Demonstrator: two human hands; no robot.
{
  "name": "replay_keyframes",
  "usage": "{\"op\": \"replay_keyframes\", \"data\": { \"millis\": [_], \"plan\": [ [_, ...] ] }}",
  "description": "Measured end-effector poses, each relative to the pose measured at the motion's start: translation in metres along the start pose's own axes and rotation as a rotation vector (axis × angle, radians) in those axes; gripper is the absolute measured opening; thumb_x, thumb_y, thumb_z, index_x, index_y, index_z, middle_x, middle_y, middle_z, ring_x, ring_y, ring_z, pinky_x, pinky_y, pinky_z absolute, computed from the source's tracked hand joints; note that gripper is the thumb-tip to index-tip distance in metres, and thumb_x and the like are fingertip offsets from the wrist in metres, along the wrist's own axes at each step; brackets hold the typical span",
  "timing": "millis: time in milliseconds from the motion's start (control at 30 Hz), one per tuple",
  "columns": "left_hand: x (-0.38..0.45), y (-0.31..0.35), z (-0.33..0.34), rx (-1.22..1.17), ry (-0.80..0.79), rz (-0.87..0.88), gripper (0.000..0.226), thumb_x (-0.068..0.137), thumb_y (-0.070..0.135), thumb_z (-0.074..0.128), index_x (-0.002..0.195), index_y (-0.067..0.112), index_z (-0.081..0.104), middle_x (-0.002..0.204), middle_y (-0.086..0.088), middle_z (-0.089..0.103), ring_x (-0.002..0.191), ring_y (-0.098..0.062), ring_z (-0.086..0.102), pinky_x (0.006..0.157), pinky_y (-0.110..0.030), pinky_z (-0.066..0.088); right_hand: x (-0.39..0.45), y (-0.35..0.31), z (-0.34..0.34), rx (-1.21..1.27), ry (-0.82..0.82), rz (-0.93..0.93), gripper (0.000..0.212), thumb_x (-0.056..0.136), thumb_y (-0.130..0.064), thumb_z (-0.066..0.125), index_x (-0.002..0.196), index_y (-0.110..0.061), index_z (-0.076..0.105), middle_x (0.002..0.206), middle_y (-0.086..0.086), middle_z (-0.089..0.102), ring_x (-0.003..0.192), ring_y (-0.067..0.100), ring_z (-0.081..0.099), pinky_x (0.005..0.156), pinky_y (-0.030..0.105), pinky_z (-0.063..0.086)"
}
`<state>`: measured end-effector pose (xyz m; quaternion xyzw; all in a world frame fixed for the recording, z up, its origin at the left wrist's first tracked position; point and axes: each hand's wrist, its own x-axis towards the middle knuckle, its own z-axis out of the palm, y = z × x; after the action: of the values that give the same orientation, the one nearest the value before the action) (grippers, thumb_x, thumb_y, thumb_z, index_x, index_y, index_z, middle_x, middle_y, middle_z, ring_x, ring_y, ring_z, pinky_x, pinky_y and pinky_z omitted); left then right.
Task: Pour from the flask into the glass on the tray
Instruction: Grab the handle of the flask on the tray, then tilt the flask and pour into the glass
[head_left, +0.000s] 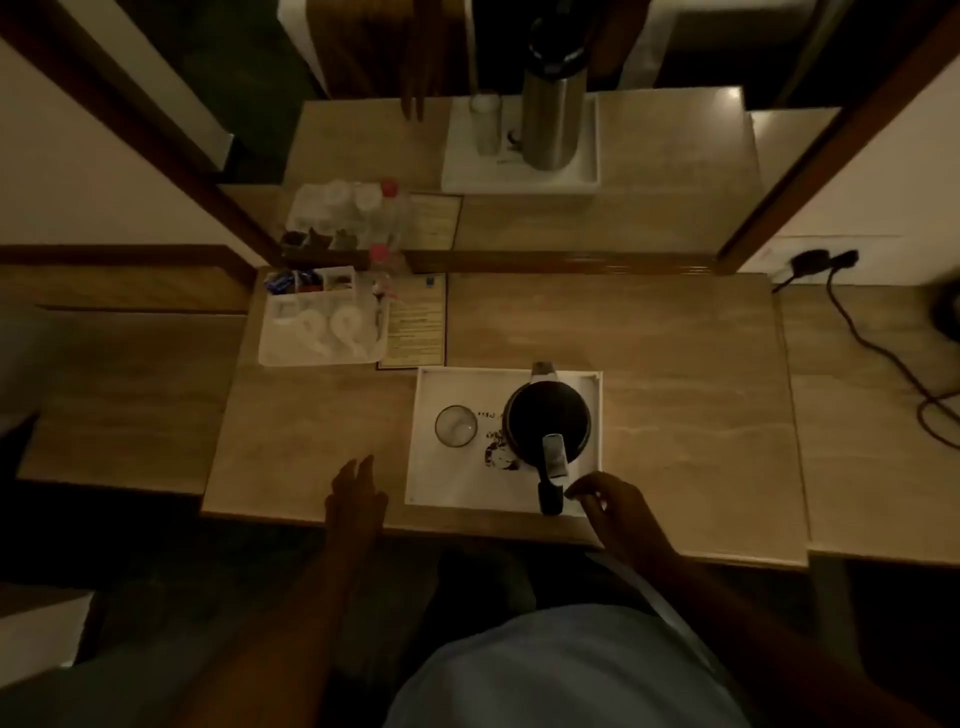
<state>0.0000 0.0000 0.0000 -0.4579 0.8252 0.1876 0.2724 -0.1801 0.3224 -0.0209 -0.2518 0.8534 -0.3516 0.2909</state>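
Observation:
A white tray (467, 483) lies near the front edge of the wooden table. On its right half stands the flask (548, 422), seen from above, with a dark round lid and a handle pointing toward me. A clear glass (455, 426) stands upright on the tray's left part, apart from the flask. My right hand (605, 506) hovers just right of the flask's handle, fingers curled but not touching it. My left hand (357, 499) rests over the table edge left of the tray, fingers spread, holding nothing.
A white caddy (324, 319) with cups, sachets and a red-capped bottle sits at the back left beside a printed card (418, 325). A mirror (519, 156) behind the table repeats the flask and glass. A black cable (878, 353) runs across the right side.

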Motion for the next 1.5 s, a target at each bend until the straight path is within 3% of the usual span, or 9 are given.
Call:
{"op": "replay_keyframes", "data": {
  "millis": [167, 333, 400, 533, 733, 933, 1133, 1367, 1500],
  "plan": [
    [0.031, 0.003, -0.009, 0.051, -0.011, 0.012, 0.081, 0.106, 0.028, 0.058, 0.169, 0.022, 0.008, 0.175, -0.014, 0.0, 0.163, -0.038, 0.005, 0.131, -0.049, 0.023, 0.001, -0.029, 0.002, 0.541, 0.064, 0.087, 0.044, 0.099, -0.024, 0.031, 0.096, -0.036, 0.073, 0.098, -0.021, 0.077, 0.09, 0.002, 0.071, 0.08, 0.024, 0.054],
    [0.054, 0.006, -0.013, -0.03, -0.087, 0.006, 0.093, 0.102, 0.034, 0.065, 0.169, 0.024, 0.002, 0.174, -0.013, -0.012, 0.163, -0.04, -0.005, 0.128, -0.061, 0.019, 0.004, -0.034, 0.029, 0.878, -0.076, 0.299, 0.086, 0.099, -0.058, 0.01, 0.104, -0.003, 0.076, 0.097, 0.02, 0.078, 0.098, 0.039, 0.071, 0.099, 0.05, 0.049],
    [0.06, 0.002, -0.014, -0.052, -0.109, 0.014, 0.097, 0.1, 0.035, 0.067, 0.169, 0.025, -0.001, 0.174, -0.013, -0.016, 0.163, -0.04, -0.009, 0.127, -0.065, 0.018, 0.008, -0.04, 0.042, 0.988, -0.06, 0.278, 0.09, 0.092, -0.072, 0.024, 0.093, 0.003, 0.073, 0.08, 0.017, 0.074, 0.075, 0.034, 0.069, 0.082, 0.053, 0.051],
    [0.068, -0.006, -0.017, -0.077, -0.129, 0.041, 0.102, 0.099, 0.035, 0.07, 0.168, 0.024, -0.005, 0.172, -0.016, -0.02, 0.162, -0.041, -0.012, 0.125, -0.067, 0.02, 0.013, -0.052, 0.059, 1.104, 0.123, 0.23, 0.078, 0.084, -0.075, 0.05, 0.074, 0.003, 0.059, 0.052, 0.006, 0.05, 0.04, 0.015, 0.041, 0.044, 0.028, 0.035],
    [0.075, -0.011, -0.017, -0.075, -0.146, 0.06, 0.103, 0.099, 0.035, 0.068, 0.168, 0.024, -0.008, 0.172, -0.017, -0.023, 0.161, -0.043, -0.014, 0.125, -0.068, 0.02, 0.017, -0.06, 0.071, 1.027, 0.462, 0.398, 0.054, 0.081, -0.06, 0.052, 0.055, -0.015, 0.066, 0.046, 0.0, 0.053, 0.039, 0.012, 0.042, 0.045, 0.02, 0.031],
    [0.078, -0.017, -0.016, -0.042, -0.151, 0.073, 0.104, 0.099, 0.04, 0.067, 0.167, 0.025, -0.011, 0.171, -0.017, -0.024, 0.161, -0.044, -0.014, 0.124, -0.069, 0.021, 0.014, -0.064, 0.058, 0.822, 0.458, 0.33, 0.062, 0.094, -0.009, 0.036, 0.037, -0.025, 0.054, 0.035, -0.009, 0.04, 0.033, 0.004, 0.03, 0.046, 0.019, 0.027],
    [0.075, -0.018, -0.019, -0.054, -0.15, 0.065, 0.105, 0.099, 0.039, 0.068, 0.167, 0.027, -0.011, 0.171, -0.015, -0.026, 0.161, -0.042, -0.017, 0.125, -0.069, 0.021, -0.003, -0.081, 0.017, 0.657, 0.259, 0.231, 0.065, 0.099, -0.007, 0.041, 0.039, -0.026, 0.056, 0.036, -0.01, 0.042, 0.032, 0.002, 0.033, 0.039, 0.012, 0.027],
    [0.072, -0.017, -0.025, -0.048, -0.141, 0.048, 0.104, 0.099, 0.041, 0.067, 0.167, 0.03, -0.011, 0.172, -0.014, -0.025, 0.162, -0.041, -0.014, 0.126, -0.067, 0.021, -0.001, -0.12, -0.026, 0.409, 0.03, 0.157, 0.061, 0.095, -0.044, 0.038, 0.038, -0.025, 0.05, 0.037, -0.005, 0.042, 0.036, 0.013, 0.036, 0.047, 0.026, 0.032],
    [0.07, -0.021, -0.027, -0.065, -0.142, 0.059, 0.103, 0.099, 0.041, 0.068, 0.167, 0.031, -0.009, 0.172, -0.014, -0.023, 0.162, -0.04, -0.013, 0.126, -0.067, 0.021, 0.01, -0.13, -0.036, 0.36, -0.092, 0.198, 0.061, 0.094, -0.053, 0.044, 0.052, -0.012, 0.062, 0.044, -0.004, 0.049, 0.04, 0.012, 0.043, 0.051, 0.025, 0.037]
  ]
}}
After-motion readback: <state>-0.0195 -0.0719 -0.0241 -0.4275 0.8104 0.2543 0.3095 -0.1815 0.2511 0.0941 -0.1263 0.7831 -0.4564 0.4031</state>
